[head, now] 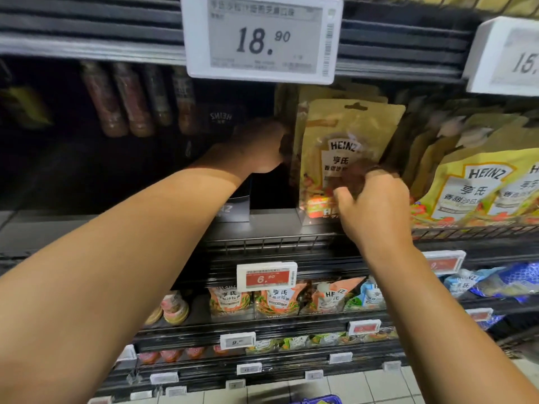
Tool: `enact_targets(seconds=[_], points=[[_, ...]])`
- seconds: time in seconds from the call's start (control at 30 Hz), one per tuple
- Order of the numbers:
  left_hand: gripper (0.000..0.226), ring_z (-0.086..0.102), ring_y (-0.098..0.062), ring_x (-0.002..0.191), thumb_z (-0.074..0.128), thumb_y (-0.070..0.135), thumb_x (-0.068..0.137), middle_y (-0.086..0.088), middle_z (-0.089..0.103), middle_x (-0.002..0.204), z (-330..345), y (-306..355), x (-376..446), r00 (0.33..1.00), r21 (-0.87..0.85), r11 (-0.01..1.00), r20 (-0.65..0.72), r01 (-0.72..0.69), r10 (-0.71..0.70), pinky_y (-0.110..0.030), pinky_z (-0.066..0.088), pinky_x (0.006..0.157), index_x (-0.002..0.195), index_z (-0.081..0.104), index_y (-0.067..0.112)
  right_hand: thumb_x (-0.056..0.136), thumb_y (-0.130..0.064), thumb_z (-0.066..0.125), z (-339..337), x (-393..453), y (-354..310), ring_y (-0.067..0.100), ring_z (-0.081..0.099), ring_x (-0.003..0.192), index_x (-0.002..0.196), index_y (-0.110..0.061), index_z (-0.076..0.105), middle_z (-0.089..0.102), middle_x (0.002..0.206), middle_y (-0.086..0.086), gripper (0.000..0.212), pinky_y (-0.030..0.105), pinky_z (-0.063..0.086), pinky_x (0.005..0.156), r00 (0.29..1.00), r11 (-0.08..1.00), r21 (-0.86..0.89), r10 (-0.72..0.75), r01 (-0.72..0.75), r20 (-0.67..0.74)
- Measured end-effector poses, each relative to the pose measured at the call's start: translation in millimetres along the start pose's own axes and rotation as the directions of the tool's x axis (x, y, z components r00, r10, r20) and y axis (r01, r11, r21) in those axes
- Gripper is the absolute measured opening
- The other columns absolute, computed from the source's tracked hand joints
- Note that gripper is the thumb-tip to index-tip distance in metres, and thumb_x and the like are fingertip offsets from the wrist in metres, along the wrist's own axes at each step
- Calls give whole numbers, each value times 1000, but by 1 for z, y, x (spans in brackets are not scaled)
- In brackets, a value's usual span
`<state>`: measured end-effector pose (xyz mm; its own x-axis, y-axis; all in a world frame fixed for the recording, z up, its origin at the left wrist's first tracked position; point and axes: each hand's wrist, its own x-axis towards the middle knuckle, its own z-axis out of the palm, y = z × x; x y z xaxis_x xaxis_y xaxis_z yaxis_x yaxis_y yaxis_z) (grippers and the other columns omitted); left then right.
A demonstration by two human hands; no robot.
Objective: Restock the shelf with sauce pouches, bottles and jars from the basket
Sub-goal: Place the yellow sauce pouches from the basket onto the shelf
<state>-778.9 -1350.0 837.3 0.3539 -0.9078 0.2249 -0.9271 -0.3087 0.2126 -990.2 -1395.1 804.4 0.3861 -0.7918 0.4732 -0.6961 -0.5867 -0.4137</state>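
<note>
1. I judge the step in hand to be seating a yellow Heinz pouch upright at the front of its row on the shelf.
2. My left hand reaches to the row's left edge; its fingers are hidden (grip unclear).
3. My right hand pinches the pouch's lower front.
4. Next: release gently, then reach down to the basket.
</note>
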Motion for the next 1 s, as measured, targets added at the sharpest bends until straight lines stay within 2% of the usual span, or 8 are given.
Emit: enact_targets(seconds=[0.1, 0.17, 0.3, 0.43, 0.6, 0.77, 0.9, 1.0], points=[[31, 62, -28, 109, 71, 34, 90, -6, 65, 120, -3, -8, 1, 999, -27, 999, 46, -25, 26, -41, 52, 91, 118, 67, 20, 83, -68, 60, 0, -6, -7, 37, 58, 95, 91, -13, 70, 67, 92, 15, 57, 39, 48, 80, 978, 989, -17, -140, 145, 155], [64, 59, -30, 117, 80, 24, 82, -7, 59, 132, 0, -13, -6, 993, -37, 998, 109, 42, -37, -35, 48, 86, 139, 52, 25, 76, -78, 60, 1, -8, -14, 32, 58, 88, 83, -14, 63, 63, 85, 9, 64, 37, 50, 72, 966, 985, -38, -158, 169, 206], [99, 59, -30, 115, 67, -1, 80, -3, 57, 123, 1, -27, -25, 982, -130, 982, 150, 134, -114, -38, 53, 86, 154, 17, 43, 87, -57, 61, 1, -2, -24, 30, 56, 79, 77, -20, 49, 60, 86, 8, 40, 31, 42, 65, 945, 981, -87, -144, 176, 293], [93, 54, -29, 125, 61, -4, 82, -8, 53, 140, -14, -41, -43, 978, -110, 975, 91, 195, -186, -34, 46, 90, 156, 22, 36, 96, -39, 56, 1, -5, -30, 36, 61, 92, 82, -23, 49, 53, 87, 5, 22, 37, 49, 74, 895, 963, -19, -242, 268, 374], [70, 57, -29, 120, 55, 0, 84, -8, 58, 134, -24, -61, -67, 949, -21, 950, 64, 311, -309, -40, 50, 98, 148, 42, 26, 94, -29, 61, -12, -2, -14, 26, 63, 88, 94, -26, 71, 58, 78, -5, 10, 25, 42, 72, 858, 937, 70, -341, 342, 383], [78, 43, -36, 139, 57, 4, 85, -16, 41, 155, -31, -73, -82, 926, 104, 927, 80, 360, -368, -43, 43, 110, 156, 32, 22, 94, -26, 65, -22, -2, 0, 13, 66, 82, 98, -31, 73, 71, 82, -11, 10, 29, 53, 77, 808, 918, 162, -396, 363, 437], [77, 51, -41, 129, 61, 24, 83, -17, 51, 145, -37, -77, -92, 901, 230, 885, 64, 405, -429, -55, 45, 105, 154, 32, 23, 92, -19, 69, -27, -2, 14, -5, 62, 77, 103, -26, 76, 70, 86, -14, 15, 1, 39, 71, 775, 894, 222, -447, 388, 446], [76, 47, -40, 133, 64, 38, 84, -17, 53, 142, -44, -76, -99, 891, 262, 857, -23, 444, -454, -66, 33, 111, 152, 32, 23, 91, -12, 70, -31, -1, 20, 1, 63, 82, 98, -24, 76, 72, 90, -15, 16, -2, 37, 71, 745, 870, 263, -493, 417, 450]])
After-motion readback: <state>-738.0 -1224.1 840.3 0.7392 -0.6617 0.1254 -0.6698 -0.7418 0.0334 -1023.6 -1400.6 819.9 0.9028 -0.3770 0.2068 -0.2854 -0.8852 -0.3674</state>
